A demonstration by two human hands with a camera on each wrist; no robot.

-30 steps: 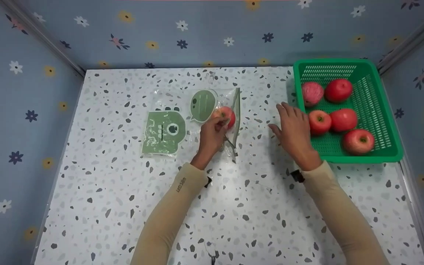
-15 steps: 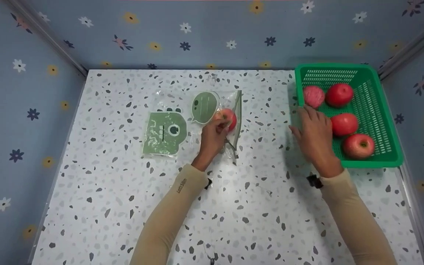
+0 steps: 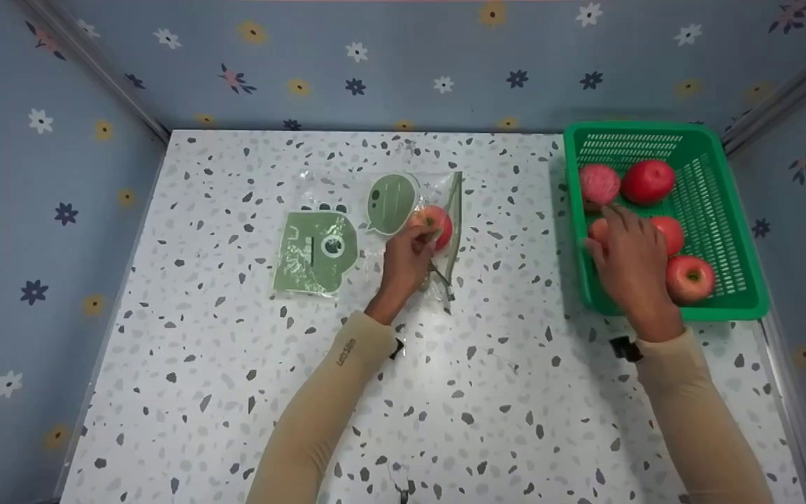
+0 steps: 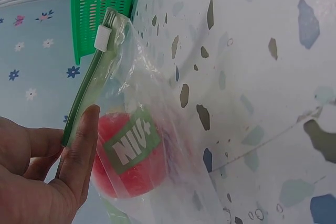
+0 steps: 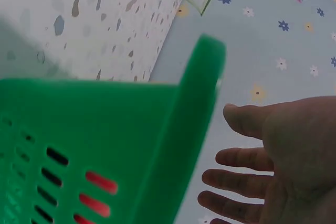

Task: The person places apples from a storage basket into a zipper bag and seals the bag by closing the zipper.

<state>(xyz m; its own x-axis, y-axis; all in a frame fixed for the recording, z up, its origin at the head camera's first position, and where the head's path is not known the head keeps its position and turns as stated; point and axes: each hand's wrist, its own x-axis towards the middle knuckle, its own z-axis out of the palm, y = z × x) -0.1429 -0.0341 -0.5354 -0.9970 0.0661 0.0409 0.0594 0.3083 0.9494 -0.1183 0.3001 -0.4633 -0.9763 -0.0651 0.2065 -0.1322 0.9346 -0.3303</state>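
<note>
My left hand point(image 3: 406, 262) pinches the green zip edge of a clear zip bag point(image 3: 312, 252), which lies on the table with a green cartoon print. Inside the bag, near its mouth, is a red apple point(image 3: 438, 220). The left wrist view shows the mouth held apart by the fingers and a white slider point(image 4: 103, 38) on the zip. My right hand point(image 3: 630, 255) is over the green basket point(image 3: 728, 210), its fingers spread above an apple point(image 3: 597, 232) that it partly covers. Beyond the basket's rim in the right wrist view, the fingers are extended with nothing between them.
Other apples in the basket are a pinkish one point(image 3: 597, 183), a deep red one point(image 3: 648, 182), one beside the fingers point(image 3: 670, 234) and one at the near side point(image 3: 690, 278). The basket stands at the table's right edge, and flowered panels point(image 3: 403, 63) enclose the speckled table point(image 3: 473, 420).
My right hand has moved rightward from beside the basket, over its left rim, to above the apples inside. My left hand keeps its pinch on the zip bag in the same place.
</note>
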